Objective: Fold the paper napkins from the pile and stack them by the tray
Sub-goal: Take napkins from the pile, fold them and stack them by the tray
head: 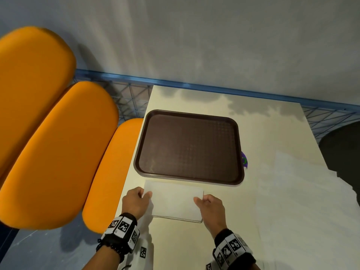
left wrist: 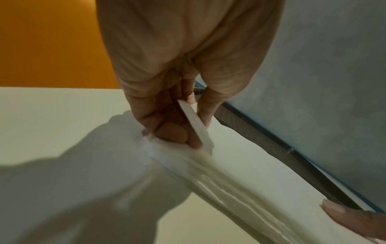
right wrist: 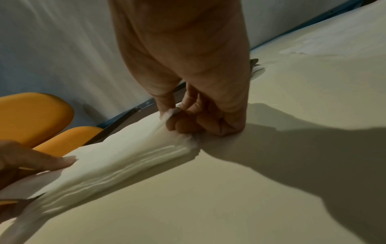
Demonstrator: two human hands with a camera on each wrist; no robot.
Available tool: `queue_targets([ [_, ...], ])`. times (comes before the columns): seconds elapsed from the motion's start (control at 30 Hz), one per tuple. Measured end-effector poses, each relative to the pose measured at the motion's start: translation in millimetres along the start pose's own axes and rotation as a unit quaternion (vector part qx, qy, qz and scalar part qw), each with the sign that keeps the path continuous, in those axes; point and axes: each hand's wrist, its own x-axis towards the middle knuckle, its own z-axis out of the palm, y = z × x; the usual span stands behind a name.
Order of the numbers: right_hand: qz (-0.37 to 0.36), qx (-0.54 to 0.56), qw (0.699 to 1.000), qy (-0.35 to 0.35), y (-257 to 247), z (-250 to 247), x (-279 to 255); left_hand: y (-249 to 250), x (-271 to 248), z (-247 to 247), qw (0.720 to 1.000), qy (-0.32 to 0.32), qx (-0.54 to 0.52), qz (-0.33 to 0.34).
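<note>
Light, soft, floppy napkin [head: 175,201] near the tabletop's [head: 263,133] front left corner, just before the tray [head: 190,147], pinched at its two ends by left hand [head: 134,201] and right hand [head: 211,209] fingers, likely best held by corners.

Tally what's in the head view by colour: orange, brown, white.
Orange seat cushions: 3
Brown tray: 1
White: 2, the folded napkin stack held at its ends by the left hand and right hand, and the unfolded napkin pile
Total: 6
</note>
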Motion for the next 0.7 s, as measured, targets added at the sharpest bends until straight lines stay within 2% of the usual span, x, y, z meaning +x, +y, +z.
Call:
queue_targets([
  [0.2,-0.009,-0.045,0.999,0.024,6.0,6.3,7.1,3.5,-0.8,-0.6,1.000,0.014,0.025,0.012],
  [0.33,-0.017,-0.062,0.997,0.049,0.2,-1.1,2.6,8.4,-7.4,-4.0,0.999,0.035,-0.001,0.009],
  [0.4,-0.098,-0.076,0.988,0.090,-9.5,-7.9,-8.0,14.3,-14.8,-5.9,0.994,0.087,0.013,0.072],
  [0.47,-0.248,-0.114,0.958,0.089,-21.1,-5.4,-20.4,23.4,-23.6,-3.6,0.972,0.113,0.056,0.197],
  [0.53,-0.376,-0.207,0.903,0.014,-32.8,12.1,-29.1,29.7,-29.7,6.2,0.947,0.044,0.089,0.305],
  [0.6,-0.428,-0.298,0.851,-0.057,-35.3,35.9,-30.1,24.1,-27.5,19.4,0.937,-0.061,0.115,0.325],
  [0.63,-0.432,-0.316,0.841,-0.078,-31.7,45.1,-27.6,17.7,-24.7,24.1,0.938,-0.093,0.122,0.312],
  [0.7,-0.411,-0.328,0.844,-0.109,-20.5,55.2,-20.0,5.2,-19.6,27.6,0.941,-0.125,0.139,0.282],
])
